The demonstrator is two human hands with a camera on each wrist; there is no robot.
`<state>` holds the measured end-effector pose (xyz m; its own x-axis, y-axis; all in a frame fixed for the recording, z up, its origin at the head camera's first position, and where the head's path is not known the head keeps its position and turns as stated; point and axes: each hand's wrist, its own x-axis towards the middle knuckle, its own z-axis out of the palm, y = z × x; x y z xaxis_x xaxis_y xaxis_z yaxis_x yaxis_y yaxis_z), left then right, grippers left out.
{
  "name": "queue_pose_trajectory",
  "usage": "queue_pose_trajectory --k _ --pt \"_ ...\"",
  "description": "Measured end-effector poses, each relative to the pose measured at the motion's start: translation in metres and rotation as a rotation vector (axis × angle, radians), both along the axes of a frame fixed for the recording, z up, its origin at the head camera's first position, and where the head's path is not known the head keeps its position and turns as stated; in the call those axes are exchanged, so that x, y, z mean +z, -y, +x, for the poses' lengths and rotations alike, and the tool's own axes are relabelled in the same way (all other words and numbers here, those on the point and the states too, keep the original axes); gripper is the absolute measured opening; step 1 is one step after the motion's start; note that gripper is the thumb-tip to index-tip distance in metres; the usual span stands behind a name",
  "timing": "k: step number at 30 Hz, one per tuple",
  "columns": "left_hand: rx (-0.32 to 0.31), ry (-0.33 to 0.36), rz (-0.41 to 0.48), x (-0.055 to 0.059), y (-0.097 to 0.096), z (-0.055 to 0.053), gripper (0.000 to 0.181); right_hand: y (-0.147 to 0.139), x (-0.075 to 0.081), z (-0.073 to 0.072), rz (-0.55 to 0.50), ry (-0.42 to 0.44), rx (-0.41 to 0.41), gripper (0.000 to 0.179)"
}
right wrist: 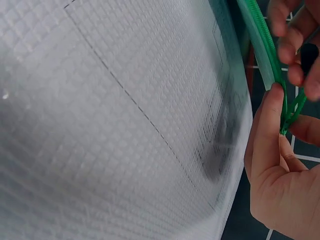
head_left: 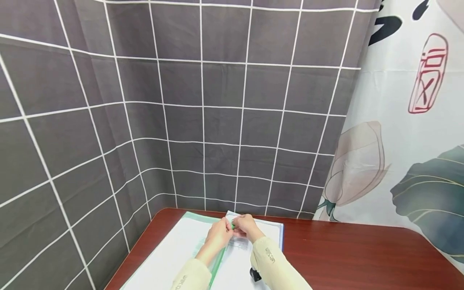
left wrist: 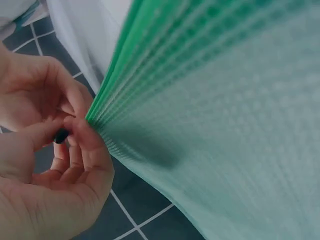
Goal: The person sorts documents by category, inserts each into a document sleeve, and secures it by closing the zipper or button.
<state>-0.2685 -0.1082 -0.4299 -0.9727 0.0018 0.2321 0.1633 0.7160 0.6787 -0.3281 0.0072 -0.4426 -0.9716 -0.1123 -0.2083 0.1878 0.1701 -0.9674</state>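
Observation:
A translucent mesh zip pouch [left wrist: 215, 115] with a green zipped edge [left wrist: 117, 65] rises between my hands. My right hand [head_left: 247, 226] pinches the green zipper [right wrist: 272, 55] near its end, where a narrow green loop [right wrist: 296, 111] sticks out. Close beside it, the left hand [head_left: 219, 233] has its thumb and fingertips together at the same corner. A small dark piece [left wrist: 61, 135] shows between those left fingertips; its kind is unclear. In the head view both hands meet over the pouches on the table, hiding most of the zip's end.
On the reddish-brown table [head_left: 337, 253] lie a green-edged pouch [head_left: 174, 245] with a white surface and, to its right, a blue-edged pouch [head_left: 273, 229]. A grey gridded curtain [head_left: 224, 125] stands behind and at left. A black object [head_left: 255, 274] is by the right sleeve.

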Motion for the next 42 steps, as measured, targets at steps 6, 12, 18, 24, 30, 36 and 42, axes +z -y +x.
queue_pose_trajectory --k 6,12,18,24,30,36,42 --pt "-0.041 0.141 0.329 0.001 0.007 0.001 0.008 -0.001 -0.002 0.000 -0.019 0.007 -0.002 0.027" --pt "-0.060 0.283 0.478 -0.004 0.019 0.002 0.010 -0.001 -0.002 0.001 -0.039 0.032 -0.024 0.025" --pt "-0.083 0.351 0.523 -0.004 0.029 0.005 0.013 0.002 0.003 0.001 -0.054 0.005 -0.035 0.026" --pt "-0.134 0.393 0.446 -0.002 0.039 0.014 0.014 -0.001 0.003 0.000 -0.059 -0.002 -0.041 0.029" --pt "-0.228 0.434 0.328 -0.003 0.058 0.036 0.009 -0.005 0.001 -0.002 -0.047 0.001 -0.056 0.026" --pt "-0.332 0.493 0.312 0.001 0.084 0.062 0.009 -0.001 0.002 -0.004 -0.070 0.021 -0.033 0.024" --pt "-0.406 0.544 0.321 0.003 0.103 0.085 0.009 0.002 0.000 -0.004 -0.082 0.032 -0.038 0.020"
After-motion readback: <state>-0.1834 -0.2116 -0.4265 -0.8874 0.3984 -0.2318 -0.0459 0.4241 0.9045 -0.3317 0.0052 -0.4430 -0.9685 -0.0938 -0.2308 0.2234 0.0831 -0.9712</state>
